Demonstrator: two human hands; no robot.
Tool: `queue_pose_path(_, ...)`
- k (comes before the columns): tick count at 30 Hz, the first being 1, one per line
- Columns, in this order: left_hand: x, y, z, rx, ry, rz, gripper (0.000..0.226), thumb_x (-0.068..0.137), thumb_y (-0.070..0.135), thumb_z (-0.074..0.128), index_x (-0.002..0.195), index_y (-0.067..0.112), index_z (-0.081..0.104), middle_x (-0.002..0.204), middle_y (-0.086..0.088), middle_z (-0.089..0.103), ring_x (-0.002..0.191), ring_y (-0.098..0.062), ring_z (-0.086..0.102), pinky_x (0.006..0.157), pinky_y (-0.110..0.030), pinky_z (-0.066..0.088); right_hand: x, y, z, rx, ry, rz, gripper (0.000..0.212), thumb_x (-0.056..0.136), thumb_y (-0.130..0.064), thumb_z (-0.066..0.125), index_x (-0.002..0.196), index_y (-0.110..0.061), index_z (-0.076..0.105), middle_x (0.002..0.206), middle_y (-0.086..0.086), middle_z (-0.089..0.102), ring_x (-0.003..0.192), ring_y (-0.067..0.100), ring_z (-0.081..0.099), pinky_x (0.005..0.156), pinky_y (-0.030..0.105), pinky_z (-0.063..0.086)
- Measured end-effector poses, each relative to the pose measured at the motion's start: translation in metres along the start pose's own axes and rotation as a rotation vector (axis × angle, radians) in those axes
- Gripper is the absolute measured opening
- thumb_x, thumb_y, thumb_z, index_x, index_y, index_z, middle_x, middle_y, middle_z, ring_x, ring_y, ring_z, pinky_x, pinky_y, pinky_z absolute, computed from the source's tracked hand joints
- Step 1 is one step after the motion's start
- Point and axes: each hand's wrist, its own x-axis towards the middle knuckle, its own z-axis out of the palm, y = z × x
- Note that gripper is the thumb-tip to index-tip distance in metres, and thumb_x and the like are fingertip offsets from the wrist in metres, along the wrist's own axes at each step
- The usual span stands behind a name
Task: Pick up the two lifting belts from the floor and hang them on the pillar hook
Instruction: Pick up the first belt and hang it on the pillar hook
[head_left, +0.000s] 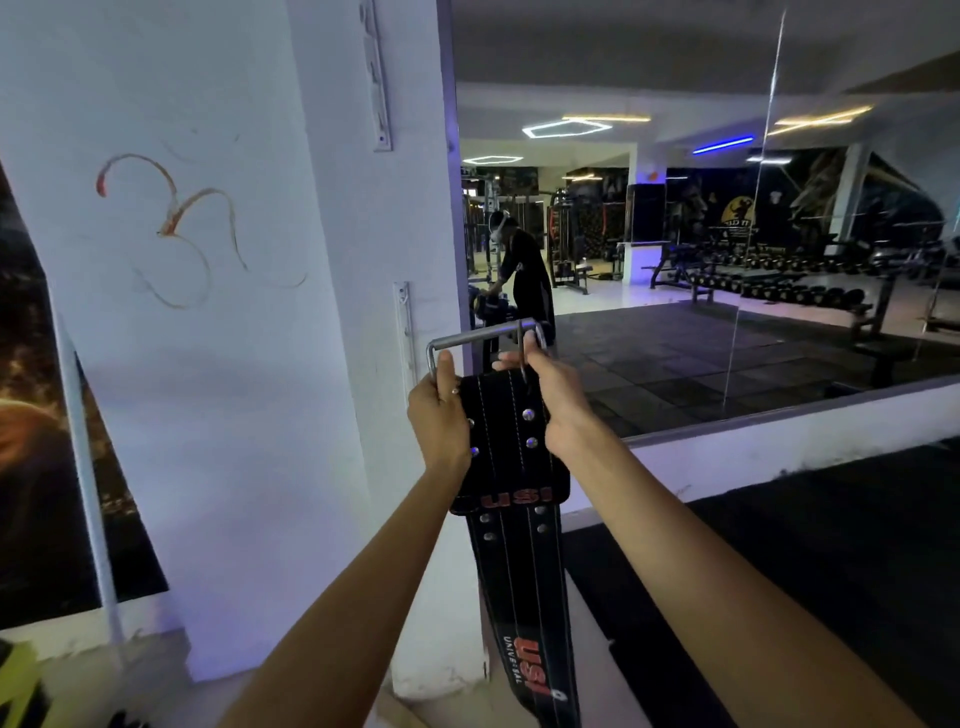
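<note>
a black lifting belt (511, 467) with red letters, silver studs and a metal buckle (483, 340) is gripped tight by the left hand (439, 415) and right hand (550, 395), hanging down.

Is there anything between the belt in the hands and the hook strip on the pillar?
Nothing visible blocks it. Both hands, left hand and right hand, hold the black belt by its metal buckle, just right of the white hook strip on the pillar.
</note>
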Motion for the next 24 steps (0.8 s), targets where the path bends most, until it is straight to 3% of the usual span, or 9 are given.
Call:
queue_pose_path(4, 0.013, -0.005, 0.021, 0.078, 0.082, 0.004, 0.049, 0.099, 0.030, 0.035, 0.054, 0.014, 0.031, 0.052, -0.001, 0.033, 0.050, -0.015, 0.029, 0.050, -0.030, 0.027, 0.018, -0.005, -0.010, -0.088, -0.110, 0.101, 0.023, 0.080, -0.036, 0.061, 0.067, -0.022, 0.074, 0.089, -0.002, 0.071, 0.105, 0.022, 0.060, 0.095, 0.036, 0.045)
queue_pose_path(6, 0.026, -0.012, 0.028, 0.125, 0.088, -0.003, 0.047, 0.099, 0.028, 0.035, 0.054, 0.013, 0.033, 0.052, -0.001, 0.034, 0.050, -0.015, 0.029, 0.052, -0.032, 0.027, 0.029, -0.003, -0.019, -0.096, -0.208, 0.055, 0.010, 0.081, -0.020, 0.062, 0.082, -0.019, 0.071, 0.088, 0.002, 0.067, 0.097, 0.022, 0.061, 0.090, 0.032, 0.046)
queue_pose_path(8, 0.039, -0.022, 0.035, 0.145, 0.087, -0.010, 0.046, 0.099, 0.026, 0.036, 0.056, 0.010, 0.035, 0.052, -0.002, 0.035, 0.051, -0.016, 0.030, 0.055, -0.033, 0.028, 0.039, 0.007, -0.023, -0.078, -0.213, -0.037, 0.012, 0.084, -0.012, 0.060, 0.093, -0.010, 0.067, 0.082, 0.002, 0.062, 0.083, 0.016, 0.058, 0.075, 0.023, 0.046)
queue_pose_path(10, 0.051, -0.029, 0.042, 0.136, 0.083, -0.028, 0.045, 0.098, 0.025, 0.037, 0.056, 0.010, 0.036, 0.052, -0.002, 0.036, 0.050, -0.017, 0.032, 0.059, -0.032, 0.031, 0.052, 0.017, -0.022, -0.096, -0.110, -0.187, 0.024, 0.088, -0.023, 0.058, 0.095, -0.001, 0.064, 0.075, 0.002, 0.057, 0.071, 0.013, 0.053, 0.061, 0.020, 0.043)
queue_pose_path(12, 0.063, -0.032, 0.050, 0.100, 0.090, 0.010, 0.044, 0.098, 0.030, 0.039, 0.059, 0.011, 0.039, 0.054, -0.001, 0.040, 0.051, -0.017, 0.036, 0.058, -0.031, 0.034, 0.072, 0.021, -0.014, -0.150, -0.038, -0.362, 0.033, 0.091, -0.034, 0.051, 0.083, -0.003, 0.059, 0.064, 0.002, 0.046, 0.061, 0.015, 0.045, 0.051, 0.022, 0.038)
queue_pose_path(15, 0.091, -0.023, 0.058, 0.084, 0.112, 0.170, 0.031, 0.098, 0.034, 0.037, 0.084, 0.007, 0.041, 0.062, 0.003, 0.044, 0.051, -0.004, 0.042, 0.048, -0.015, 0.034, 0.109, 0.010, 0.010, -0.190, 0.034, -0.509, 0.040, 0.094, -0.035, 0.045, 0.071, -0.003, 0.050, 0.057, 0.003, 0.039, 0.056, 0.020, 0.040, 0.054, 0.031, 0.033)
queue_pose_path(18, 0.144, -0.006, 0.062, 0.083, 0.130, 0.309, 0.027, 0.100, 0.032, 0.031, 0.092, 0.009, 0.043, 0.069, 0.004, 0.050, 0.053, 0.001, 0.049, 0.050, -0.010, 0.037, 0.153, -0.018, 0.044, -0.168, 0.048, -0.600, 0.041, 0.094, -0.039, 0.043, 0.061, -0.014, 0.044, 0.053, 0.000, 0.038, 0.052, 0.021, 0.038, 0.054, 0.033, 0.032)
queue_pose_path(22, 0.235, 0.023, 0.066, 0.162, 0.172, 0.465, 0.044, 0.101, 0.035, 0.026, 0.077, 0.008, 0.052, 0.065, 0.005, 0.051, 0.060, -0.012, 0.048, 0.059, -0.025, 0.035, 0.212, -0.065, 0.091, -0.204, 0.103, -0.679, 0.043, 0.095, -0.039, 0.038, 0.065, -0.012, 0.051, 0.061, 0.004, 0.050, 0.061, 0.022, 0.048, 0.058, 0.033, 0.035)
queue_pose_path(24, 0.285, 0.040, 0.071, 0.221, 0.204, 0.512, 0.049, 0.101, 0.035, 0.025, 0.076, 0.006, 0.055, 0.067, -0.001, 0.056, 0.068, -0.022, 0.053, 0.065, -0.032, 0.035, 0.244, -0.092, 0.113, -0.281, 0.165, -0.722, 0.047, 0.096, -0.040, 0.036, 0.069, -0.007, 0.055, 0.068, 0.011, 0.058, 0.071, 0.027, 0.053, 0.059, 0.030, 0.026)
